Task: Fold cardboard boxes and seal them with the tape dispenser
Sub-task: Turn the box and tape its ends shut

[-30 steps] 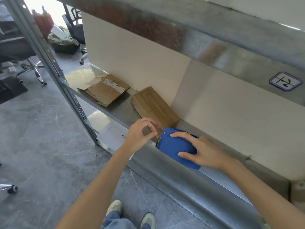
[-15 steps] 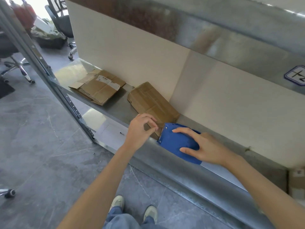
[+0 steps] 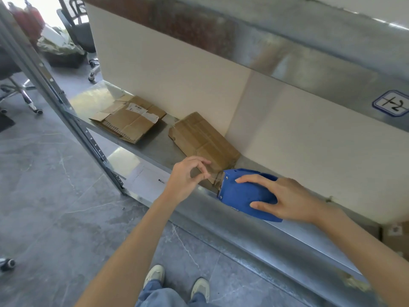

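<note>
Nearest are two pale shoes (image 3: 155, 275) on a grey, veined stone floor (image 3: 44, 196). Above them runs the front lip of a galvanised metal shelf (image 3: 243, 235), carried at its left end by a perforated upright post (image 3: 73, 120).

One blue tape dispenser (image 3: 239, 193) sits at the shelf's front edge. The right hand (image 3: 285, 198) grips it, fingers curled over the top and thumb low on its side. The left hand (image 3: 186, 176) is just beside the dispenser's mouth, thumb and forefinger pinched on what seems to be the clear tape end (image 3: 214, 175) – it is too thin to be sure.

Two flattened cardboard boxes lie farther along the shelf. The nearer box (image 3: 203, 138) lies against the white back panel (image 3: 177, 74), its near corner partly hidden by the left hand. The farther box (image 3: 130, 120) bears a white label and lies apart from it.

An upper shelf (image 3: 287, 47) overhangs, with a tag (image 3: 391, 104) marked "1-2". Beyond the rack's left end stand two wheeled office chairs – one (image 3: 77, 25) behind the panel, one (image 3: 13, 85) cut off at the edge of the picture.
</note>
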{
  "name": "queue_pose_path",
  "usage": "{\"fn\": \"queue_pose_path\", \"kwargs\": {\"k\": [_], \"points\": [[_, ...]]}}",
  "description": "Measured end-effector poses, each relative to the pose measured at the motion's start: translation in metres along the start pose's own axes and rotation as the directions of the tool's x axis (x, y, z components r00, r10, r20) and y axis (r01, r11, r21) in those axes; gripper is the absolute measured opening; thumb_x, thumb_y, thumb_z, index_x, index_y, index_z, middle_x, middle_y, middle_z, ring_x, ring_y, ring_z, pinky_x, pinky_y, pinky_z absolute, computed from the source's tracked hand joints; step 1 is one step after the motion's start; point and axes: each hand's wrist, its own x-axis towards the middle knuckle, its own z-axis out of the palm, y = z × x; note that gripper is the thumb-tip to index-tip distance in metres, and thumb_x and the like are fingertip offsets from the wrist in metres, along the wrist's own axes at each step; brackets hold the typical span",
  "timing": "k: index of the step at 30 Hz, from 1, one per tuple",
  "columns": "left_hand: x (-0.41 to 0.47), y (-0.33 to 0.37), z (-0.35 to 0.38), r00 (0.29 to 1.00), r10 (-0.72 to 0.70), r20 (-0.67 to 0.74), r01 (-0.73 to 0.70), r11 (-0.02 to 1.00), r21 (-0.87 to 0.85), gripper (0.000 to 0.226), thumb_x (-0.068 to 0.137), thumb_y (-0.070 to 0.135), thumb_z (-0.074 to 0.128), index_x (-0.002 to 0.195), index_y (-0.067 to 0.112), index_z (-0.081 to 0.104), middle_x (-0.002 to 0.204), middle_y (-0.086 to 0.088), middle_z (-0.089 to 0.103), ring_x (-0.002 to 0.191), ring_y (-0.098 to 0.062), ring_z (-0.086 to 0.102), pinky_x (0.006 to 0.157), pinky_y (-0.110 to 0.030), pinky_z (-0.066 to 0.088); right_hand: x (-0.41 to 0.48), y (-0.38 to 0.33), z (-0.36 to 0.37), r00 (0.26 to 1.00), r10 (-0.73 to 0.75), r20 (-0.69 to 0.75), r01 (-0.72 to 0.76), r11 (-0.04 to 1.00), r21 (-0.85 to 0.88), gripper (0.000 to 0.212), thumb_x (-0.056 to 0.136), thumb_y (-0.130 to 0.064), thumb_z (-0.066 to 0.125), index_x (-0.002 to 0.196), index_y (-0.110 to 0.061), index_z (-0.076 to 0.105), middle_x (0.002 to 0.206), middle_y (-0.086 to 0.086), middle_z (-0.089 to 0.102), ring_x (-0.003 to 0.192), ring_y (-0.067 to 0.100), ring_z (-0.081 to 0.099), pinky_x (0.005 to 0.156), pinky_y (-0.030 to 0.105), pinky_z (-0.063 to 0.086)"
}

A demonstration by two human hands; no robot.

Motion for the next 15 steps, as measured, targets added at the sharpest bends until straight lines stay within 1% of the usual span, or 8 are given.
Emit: {"fn": "queue_pose_path", "kwargs": {"k": [2,4,7,11,13,15], "points": [[-0.001,-0.001,0.002,1.000,0.008,-0.005,-0.008,1.000,0.005,0.014,0.084,0.012,0.077,0.074,0.015,0.068,0.110,0.012,0.070,0.109,0.003,0.059,0.103,-0.017,0.036,-0.004,0.005,0.001,1.000,0.014,-0.001,-0.014,1.000,0.003,0.063,0.090,-0.044,0.060,0.125,-0.077,0.019,0.065,-0.015,0.054,0.058,0.010,0.047,0.055,0.019,0.035],[0.000,-0.001,0.002,1.000,0.006,0.000,-0.006,1.000,0.013,0.014,0.084,0.013,0.077,0.073,0.015,0.068,0.109,0.014,0.069,0.108,0.003,0.059,0.101,-0.014,0.035,-0.010,0.011,0.000,1.000,0.019,-0.009,-0.019,1.000,-0.003,0.064,0.090,-0.045,0.060,0.125,-0.078,0.018,0.065,-0.011,0.057,0.057,0.011,0.047,0.056,0.020,0.036],[0.002,0.001,0.001,1.000,0.006,0.003,-0.007,0.998,0.058,0.013,0.083,0.017,0.078,0.074,0.014,0.069,0.107,0.015,0.069,0.108,0.005,0.057,0.097,-0.007,0.031,-0.016,0.016,-0.002,0.999,0.032,-0.027,-0.032,0.999,-0.009,0.065,0.090,-0.046,0.060,0.125,-0.078,0.017,0.053,-0.005,0.047,0.054,0.012,0.046,0.053,0.021,0.035],[0.002,0.002,0.004,0.999,0.026,-0.021,-0.023,0.993,0.119,0.013,0.080,0.024,0.082,0.073,0.019,0.071,0.107,0.021,0.066,0.109,0.009,0.052,0.098,-0.004,0.025,-0.017,0.018,0.001,0.997,0.063,-0.033,-0.063,0.998,0.002,0.065,0.091,-0.048,0.058,0.124,-0.079,0.012,0.056,-0.002,0.049,0.052,0.014,0.043,0.057,0.023,0.039],[0.003,0.002,0.005,0.998,0.042,-0.036,-0.036,0.990,0.136,0.013,0.079,0.026,0.082,0.073,0.020,0.072,0.106,0.022,0.066,0.109,0.008,0.052,0.095,-0.001,0.025,-0.016,0.020,0.003,0.996,0.071,-0.046,-0.070,0.997,0.019,0.064,0.090,-0.048,0.058,0.124,-0.079,0.013,0.055,-0.001,0.048,0.051,0.015,0.042,0.056,0.023,0.037],[0.005,0.003,0.007,0.998,0.046,-0.051,-0.038,0.988,0.147,0.013,0.079,0.026,0.083,0.073,0.019,0.073,0.104,0.022,0.066,0.108,0.009,0.053,0.095,-0.001,0.025,-0.015,0.020,0.003,0.996,0.079,-0.048,-0.078,0.997,0.030,0.062,0.090,-0.047,0.058,0.127,-0.076,0.018,0.052,-0.002,0.045,0.051,0.015,0.043,0.054,0.022,0.035]]}}
